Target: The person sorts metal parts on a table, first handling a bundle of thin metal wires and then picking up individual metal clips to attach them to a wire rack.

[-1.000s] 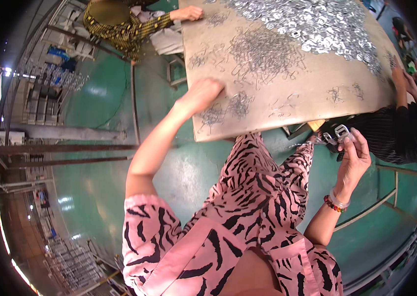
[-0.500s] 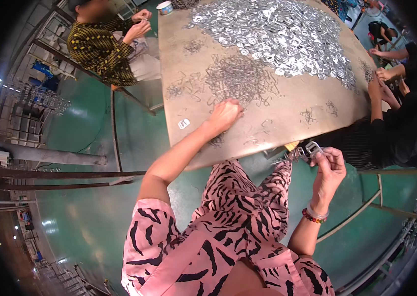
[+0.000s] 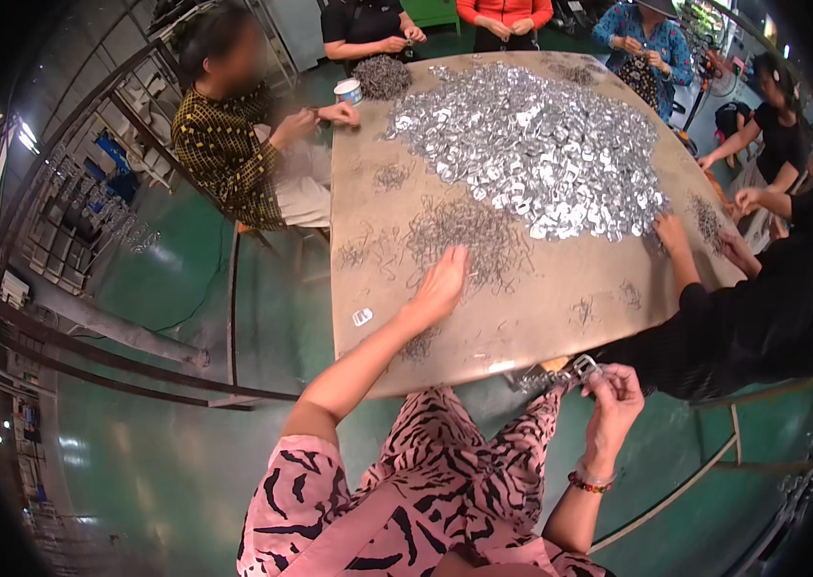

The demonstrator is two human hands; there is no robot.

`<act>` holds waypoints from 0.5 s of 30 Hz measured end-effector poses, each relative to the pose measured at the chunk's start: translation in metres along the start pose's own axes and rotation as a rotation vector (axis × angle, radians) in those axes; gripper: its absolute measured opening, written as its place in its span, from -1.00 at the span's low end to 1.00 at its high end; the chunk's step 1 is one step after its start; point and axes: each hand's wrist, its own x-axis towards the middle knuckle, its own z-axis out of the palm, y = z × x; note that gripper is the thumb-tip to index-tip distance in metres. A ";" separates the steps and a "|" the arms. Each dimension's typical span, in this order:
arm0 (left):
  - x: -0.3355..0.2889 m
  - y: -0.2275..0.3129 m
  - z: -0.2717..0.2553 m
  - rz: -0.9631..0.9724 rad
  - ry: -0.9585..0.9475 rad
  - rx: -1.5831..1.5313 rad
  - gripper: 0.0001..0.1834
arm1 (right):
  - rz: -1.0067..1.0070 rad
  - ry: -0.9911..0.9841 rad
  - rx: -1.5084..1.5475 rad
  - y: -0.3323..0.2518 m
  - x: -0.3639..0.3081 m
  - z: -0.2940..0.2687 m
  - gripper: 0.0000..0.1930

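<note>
My left hand [image 3: 441,287] reaches over the near edge of a loose pile of thin bent wire hooks [image 3: 498,245] on the table. Its fingers are drawn together at the hooks, and what they pinch is hidden. Beyond the table's near edge, low on the right, my right hand [image 3: 615,396] grips a silver metal buckle [image 3: 584,365] between thumb and fingers. More metal pieces hang close beside that buckle, partly hidden. A single flat silver buckle [image 3: 361,316] lies apart on the left of the tabletop.
A broad heap of shiny buckles [image 3: 541,144] covers the middle of the brown table [image 3: 512,332]. Behind it stand a white-and-blue tub [image 3: 348,91] and a dark pile of small parts [image 3: 382,77]. Several people work around the table; one person's hand [image 3: 673,231] touches the heap's right edge.
The view has tilted up, showing more people at the far side. My left hand stays at the wire hooks, its fingers shifted; my right hand still holds the buckle. A neighbour's hand has reached the heap.
</note>
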 end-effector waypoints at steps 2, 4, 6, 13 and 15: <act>0.003 0.018 -0.011 0.070 0.128 -0.387 -0.82 | 0.016 0.006 -0.014 0.001 -0.005 0.001 -0.88; -0.006 0.048 -0.016 0.037 0.028 -0.616 -0.84 | 0.043 0.017 -0.022 0.002 -0.008 0.002 -0.87; -0.019 0.082 -0.020 -0.031 -0.126 -0.841 -0.86 | 0.060 -0.001 -0.089 0.003 -0.012 0.004 -0.87; -0.066 0.150 -0.022 0.316 -0.109 -0.947 -0.89 | 0.068 0.007 -0.023 0.003 -0.025 0.013 -0.87; -0.066 0.152 -0.018 0.420 -0.027 -0.843 -0.89 | 0.107 0.021 -0.017 0.001 -0.027 0.015 -0.87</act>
